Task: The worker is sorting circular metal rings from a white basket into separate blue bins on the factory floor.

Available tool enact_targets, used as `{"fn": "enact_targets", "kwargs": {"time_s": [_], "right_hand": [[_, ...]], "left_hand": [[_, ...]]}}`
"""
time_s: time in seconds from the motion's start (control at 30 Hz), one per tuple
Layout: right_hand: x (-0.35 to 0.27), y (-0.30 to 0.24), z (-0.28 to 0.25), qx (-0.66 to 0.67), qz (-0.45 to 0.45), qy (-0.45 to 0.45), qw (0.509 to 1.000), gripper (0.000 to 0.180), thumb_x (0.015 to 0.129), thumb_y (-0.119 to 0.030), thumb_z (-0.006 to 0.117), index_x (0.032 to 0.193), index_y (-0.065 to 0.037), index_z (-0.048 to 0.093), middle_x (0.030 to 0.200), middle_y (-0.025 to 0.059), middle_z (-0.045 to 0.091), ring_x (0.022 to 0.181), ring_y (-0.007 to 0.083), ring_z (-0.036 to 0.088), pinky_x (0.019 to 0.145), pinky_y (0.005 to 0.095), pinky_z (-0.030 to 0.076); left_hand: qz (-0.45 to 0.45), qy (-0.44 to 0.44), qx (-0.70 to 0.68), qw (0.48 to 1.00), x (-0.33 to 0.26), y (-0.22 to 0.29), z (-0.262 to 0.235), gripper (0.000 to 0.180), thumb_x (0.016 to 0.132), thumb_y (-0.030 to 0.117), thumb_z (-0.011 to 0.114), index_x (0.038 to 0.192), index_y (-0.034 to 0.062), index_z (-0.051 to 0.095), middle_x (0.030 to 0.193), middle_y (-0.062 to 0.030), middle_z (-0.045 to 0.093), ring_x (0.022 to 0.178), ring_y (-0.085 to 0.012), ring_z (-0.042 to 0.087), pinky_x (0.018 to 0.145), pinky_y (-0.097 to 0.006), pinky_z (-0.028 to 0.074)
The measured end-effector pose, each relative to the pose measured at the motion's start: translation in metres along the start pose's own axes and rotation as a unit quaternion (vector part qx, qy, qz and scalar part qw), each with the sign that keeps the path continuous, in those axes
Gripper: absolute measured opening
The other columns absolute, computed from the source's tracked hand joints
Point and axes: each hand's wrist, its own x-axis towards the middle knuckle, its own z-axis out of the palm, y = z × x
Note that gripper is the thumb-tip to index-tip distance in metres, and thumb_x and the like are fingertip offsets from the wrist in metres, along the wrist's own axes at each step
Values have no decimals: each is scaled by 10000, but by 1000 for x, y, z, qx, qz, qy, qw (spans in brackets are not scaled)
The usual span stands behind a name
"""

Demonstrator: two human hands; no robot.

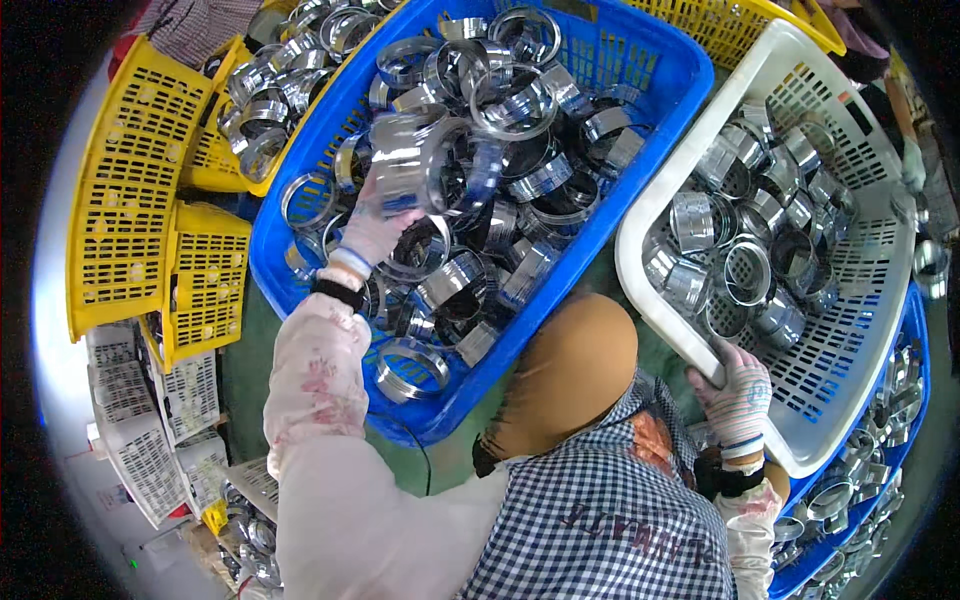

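Observation:
My left hand, in a pale knit glove, is closed around a wide shiny metal ring above the blue basket. Motion blurs that ring and another metal ring touching its right side; whether both are held, I cannot tell. Loose metal rings of several widths lie heaped in the blue basket below. My right hand, in a striped knit glove, grips the near rim of the white basket. A smaller pile of metal rings rests inside it, clear of my fingers.
Yellow baskets stand at the left, one filled with rings. White crates are stacked below them. Another blue basket with rings sits under the white one at the right. My knee is between the two main baskets, and a thin cable hangs nearby.

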Motion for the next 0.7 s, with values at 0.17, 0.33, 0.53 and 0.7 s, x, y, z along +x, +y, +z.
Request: {"fn": "enact_targets", "kwargs": {"time_s": [0.17,0.33,0.53,0.7], "right_hand": [[2,-1,-5,4,-1,-16,1000,564,776,-389,767,1189,-41,607,1075,149,670,1030,347,617,896,453,470],[19,45,-14,403,101,-156,896,530,960,-368,609,1322,8,514,1176,188,645,1094,307,617,966,374,459],[87,153,21,43,69,-183,980,634,871,-372,711,1362,-45,479,1246,240,600,1180,355,578,999,401,461],[130,155,80,-153,98,-326,928,1015,720,-488,795,1522,-141,278,1537,158,344,1388,341,378,1113,411,381]], "left_hand": [[-81,-46,-220,971,-40,9,-4,508,938,283,674,1373,61,533,1196,-46,658,1114,-137,582,999,-304,439],[-131,-90,-244,957,-60,9,15,508,918,242,705,1354,38,544,1195,-43,651,1101,-134,580,997,-305,438],[-114,-43,-216,969,-79,22,28,493,897,213,691,1333,30,552,1012,-15,667,939,-121,598,894,-293,478],[-165,-44,-207,963,-80,27,31,523,891,194,695,1359,28,532,1005,-16,667,957,-118,601,907,-292,475]]}}
